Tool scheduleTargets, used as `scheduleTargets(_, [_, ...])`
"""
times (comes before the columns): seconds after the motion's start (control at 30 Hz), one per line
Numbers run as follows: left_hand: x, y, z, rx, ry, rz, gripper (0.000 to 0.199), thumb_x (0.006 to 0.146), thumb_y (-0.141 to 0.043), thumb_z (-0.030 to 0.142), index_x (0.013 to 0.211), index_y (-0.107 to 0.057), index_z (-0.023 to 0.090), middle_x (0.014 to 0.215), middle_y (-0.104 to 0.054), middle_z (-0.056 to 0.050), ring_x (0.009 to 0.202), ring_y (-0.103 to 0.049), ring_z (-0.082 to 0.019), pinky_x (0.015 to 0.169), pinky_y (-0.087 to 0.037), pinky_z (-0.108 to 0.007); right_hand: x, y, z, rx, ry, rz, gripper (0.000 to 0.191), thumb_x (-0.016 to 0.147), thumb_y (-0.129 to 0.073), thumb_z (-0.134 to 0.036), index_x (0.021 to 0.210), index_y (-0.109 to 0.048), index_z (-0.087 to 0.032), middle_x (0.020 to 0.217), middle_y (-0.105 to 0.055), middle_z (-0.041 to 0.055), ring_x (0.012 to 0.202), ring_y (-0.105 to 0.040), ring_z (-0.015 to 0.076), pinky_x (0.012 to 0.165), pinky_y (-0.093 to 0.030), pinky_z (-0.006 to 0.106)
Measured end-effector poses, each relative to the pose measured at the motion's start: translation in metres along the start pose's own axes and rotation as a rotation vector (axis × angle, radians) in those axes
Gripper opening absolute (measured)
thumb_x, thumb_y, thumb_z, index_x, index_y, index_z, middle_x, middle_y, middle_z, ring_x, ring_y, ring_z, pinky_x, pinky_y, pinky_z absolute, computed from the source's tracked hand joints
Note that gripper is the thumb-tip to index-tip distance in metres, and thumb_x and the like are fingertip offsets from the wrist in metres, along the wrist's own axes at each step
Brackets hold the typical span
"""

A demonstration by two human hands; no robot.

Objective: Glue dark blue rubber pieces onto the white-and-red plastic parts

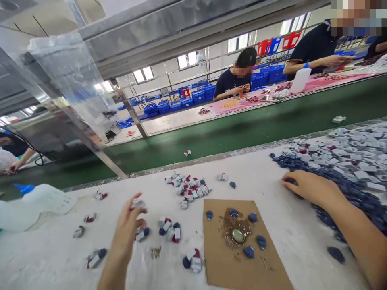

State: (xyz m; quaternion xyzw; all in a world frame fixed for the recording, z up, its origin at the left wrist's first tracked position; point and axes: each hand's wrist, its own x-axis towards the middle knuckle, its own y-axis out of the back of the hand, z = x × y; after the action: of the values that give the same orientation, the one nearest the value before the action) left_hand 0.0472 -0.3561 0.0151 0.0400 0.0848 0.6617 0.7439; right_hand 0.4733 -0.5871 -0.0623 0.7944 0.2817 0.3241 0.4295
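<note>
Your left hand (128, 229) pinches a small white piece (138, 203) at its fingertips, lifted just above the table (266, 177). Your right hand (308, 187) rests well apart on the blue parts (356, 201), fingers curled; whether it grips one, you cannot tell. Judging by size, the piece is light, stiff plastic: hold it by its sides. Its long axis looks roughly level, left to right, though blur hides detail. Near your left hand sits cardboard (238, 257) with a glue puddle (238, 235).
</note>
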Motion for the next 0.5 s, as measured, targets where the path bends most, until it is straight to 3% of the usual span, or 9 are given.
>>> scheduleTargets(0.07, [-0.039,-0.027,-0.005,-0.095,0.014,-0.153,0.062,0.064,-0.076,0.039,0.121,-0.063,0.018,0.075,-0.061,0.001,0.052,-0.05,-0.01,0.042,-0.04,-0.02,-0.005,0.004,-0.012,0.025,0.02,-0.015,0.031,0.089,-0.05,-0.036,0.07,-0.068,-0.02,0.073,-0.065,0.0089,0.059,-0.054,0.0174,0.054,-0.032,0.031])
scheduleTargets(0.2, [-0.103,-0.056,-0.028,-0.322,0.14,-0.317,0.051,0.056,-0.088,0.048,0.093,-0.075,0.015,0.075,-0.067,-0.005,0.053,-0.052,-0.009,0.037,-0.039,-0.016,-0.03,0.003,-0.045,0.181,0.092,-0.077,0.03,0.094,-0.047,-0.04,0.081,-0.066,-0.021,0.073,-0.065,0.0054,0.065,-0.06,0.0163,0.063,-0.044,0.028])
scheduleTargets(0.27, [-0.127,-0.06,-0.044,-0.432,0.218,-0.303,0.048,0.052,-0.09,0.049,0.082,-0.077,0.014,0.072,-0.07,-0.006,0.053,-0.053,-0.009,0.038,-0.041,-0.015,-0.051,-0.002,-0.068,0.306,0.135,-0.169,0.034,0.096,-0.043,-0.045,0.087,-0.066,-0.022,0.078,-0.066,0.0049,0.067,-0.063,0.015,0.064,-0.048,0.025])
scheduleTargets(0.43, [-0.155,-0.061,-0.068,-0.596,0.387,-0.167,0.05,0.045,-0.095,0.041,0.085,-0.078,0.016,0.068,-0.071,-0.003,0.056,-0.061,-0.01,0.043,-0.048,-0.014,-0.087,-0.006,-0.117,0.551,0.228,-0.612,0.031,0.093,-0.052,-0.05,0.104,-0.068,-0.025,0.103,-0.069,0.0081,0.082,-0.068,0.0207,0.065,-0.055,0.028])
scheduleTargets(0.5, [-0.157,-0.061,-0.067,-0.607,0.417,-0.182,0.05,0.044,-0.096,0.038,0.086,-0.078,0.016,0.069,-0.072,-0.003,0.058,-0.065,-0.011,0.045,-0.05,-0.014,-0.089,-0.009,-0.127,0.506,0.263,-0.654,0.032,0.094,-0.05,-0.05,0.106,-0.067,-0.026,0.104,-0.067,0.0082,0.082,-0.068,0.0215,0.062,-0.054,0.029])
